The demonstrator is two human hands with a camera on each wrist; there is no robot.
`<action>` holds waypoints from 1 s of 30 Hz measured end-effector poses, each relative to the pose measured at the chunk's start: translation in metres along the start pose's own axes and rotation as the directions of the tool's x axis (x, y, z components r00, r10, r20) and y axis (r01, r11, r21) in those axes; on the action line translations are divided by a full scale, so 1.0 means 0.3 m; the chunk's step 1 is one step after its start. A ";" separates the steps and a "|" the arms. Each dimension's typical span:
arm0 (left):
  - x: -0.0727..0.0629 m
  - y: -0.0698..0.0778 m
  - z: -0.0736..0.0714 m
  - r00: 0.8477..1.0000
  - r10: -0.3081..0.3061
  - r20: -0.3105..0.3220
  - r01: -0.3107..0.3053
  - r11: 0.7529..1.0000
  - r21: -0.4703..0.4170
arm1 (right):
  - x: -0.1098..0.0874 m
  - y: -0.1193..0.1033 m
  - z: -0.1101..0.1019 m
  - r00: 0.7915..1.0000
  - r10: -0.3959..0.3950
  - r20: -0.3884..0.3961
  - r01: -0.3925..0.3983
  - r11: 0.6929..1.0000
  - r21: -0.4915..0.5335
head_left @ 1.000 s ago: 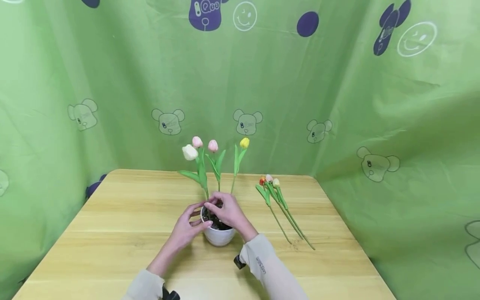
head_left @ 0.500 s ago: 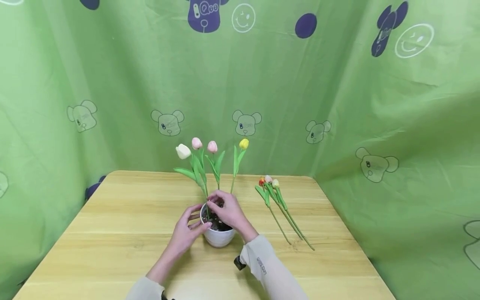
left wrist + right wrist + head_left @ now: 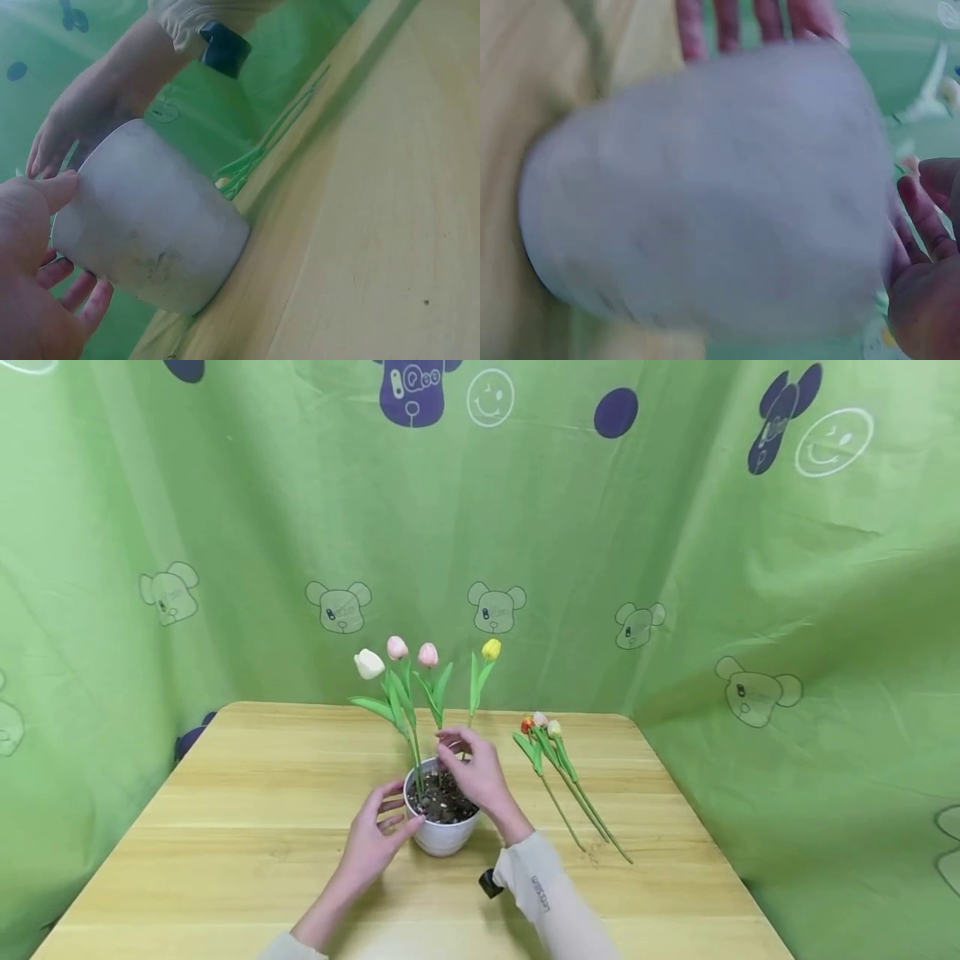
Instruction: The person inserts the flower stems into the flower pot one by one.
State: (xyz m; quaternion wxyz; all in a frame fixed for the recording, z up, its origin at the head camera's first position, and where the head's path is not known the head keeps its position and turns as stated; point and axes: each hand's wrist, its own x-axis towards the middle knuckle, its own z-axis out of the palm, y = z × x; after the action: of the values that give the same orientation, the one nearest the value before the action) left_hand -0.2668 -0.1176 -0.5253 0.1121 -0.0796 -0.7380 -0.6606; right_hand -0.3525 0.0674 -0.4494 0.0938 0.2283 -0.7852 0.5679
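Note:
A white flower pot (image 3: 442,841) filled with dark soil (image 3: 450,803) stands upright on the table. My left hand (image 3: 372,835) holds its left side, the thumb at the rim and the other fingers around the outer wall. Planted in the soil are a white tulip (image 3: 368,664) leaning left, two pink tulips (image 3: 427,655) and a yellow tulip (image 3: 491,649). Over the right part of the pot, my right hand (image 3: 478,772) hovers with loosely bent fingers and nothing visible between them. It hides the yellow tulip's lower stem. In the left wrist view, the pot (image 3: 154,217) appears tipped by the camera angle.
Three loose tulips, one red, one pink and one pale yellow (image 3: 554,729), lie on the wooden table (image 3: 225,827) right of the pot. Green curtains (image 3: 555,527) hang behind and at both sides.
My right hand has let go of the white tulip's stem and moved right, over the pot. The white tulip leans slightly farther left. My left hand stays at the pot.

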 end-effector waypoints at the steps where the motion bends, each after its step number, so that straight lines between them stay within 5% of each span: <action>1: -0.001 0.002 0.002 1.000 0.004 0.000 -0.004 1.000 0.005 | 0.002 0.001 -0.024 1.000 0.003 -0.017 -0.003 1.000 0.001; 8: -0.006 0.003 0.008 1.000 0.015 -0.012 -0.015 1.000 0.017 | 0.009 0.066 -0.252 0.986 0.069 -0.152 -0.063 0.997 0.045; 17: -0.008 -0.008 0.028 0.999 0.034 -0.021 -0.034 0.999 0.005 | -0.076 0.245 -0.559 0.932 0.271 -0.241 -0.285 0.958 -0.023; 23: -0.007 0.004 0.025 1.000 0.028 -0.009 -0.028 1.000 -0.013 | -0.148 0.352 -0.690 0.897 0.350 -0.270 -0.403 0.898 -0.175; 30: 0.002 -0.004 0.026 1.000 0.013 0.004 -0.013 1.000 -0.014 | -0.222 0.433 -0.749 0.873 0.401 -0.277 -0.479 0.813 -0.332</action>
State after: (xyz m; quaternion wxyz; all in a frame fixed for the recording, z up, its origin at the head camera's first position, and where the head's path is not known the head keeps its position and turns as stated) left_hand -0.2681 -0.1100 -0.5271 0.1146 -0.0864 -0.7331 -0.6648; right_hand -0.3794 0.3268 -0.5110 0.0791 -0.0402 -0.9007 0.4253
